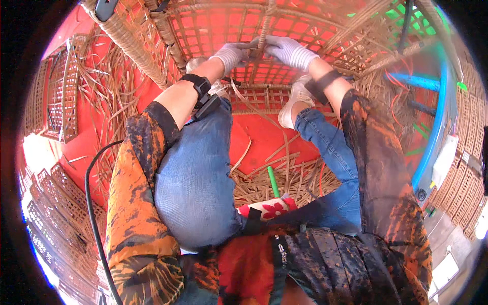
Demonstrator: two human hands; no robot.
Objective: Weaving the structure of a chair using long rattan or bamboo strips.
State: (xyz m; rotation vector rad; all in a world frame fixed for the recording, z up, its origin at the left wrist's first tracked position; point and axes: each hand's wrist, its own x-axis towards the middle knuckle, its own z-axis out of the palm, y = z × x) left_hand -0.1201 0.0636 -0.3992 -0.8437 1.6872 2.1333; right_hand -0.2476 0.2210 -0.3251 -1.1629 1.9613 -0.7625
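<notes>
A woven basket frame [218, 28] with an open lattice of tan strips stands in front of me, bound along its edges. My left hand [235, 54], in a pale striped glove, reaches its fingers to the left side of a wrapped upright rod [265, 25] in the lattice. From the other side my right hand [288, 52], gloved alike, has its bent fingers pressed at the same rod. Both hands appear closed on it at one height. Their fingertips are small and partly hidden, so any thin strip between them cannot be made out.
Loose flat strips [284, 173] lie around my feet on the red floor covering [254, 134], near a green stick [273, 182]. Woven lattice pieces [63, 91] stand at left. A blue tube [438, 122] curves at right. A black cable [89, 193] runs beside my left arm.
</notes>
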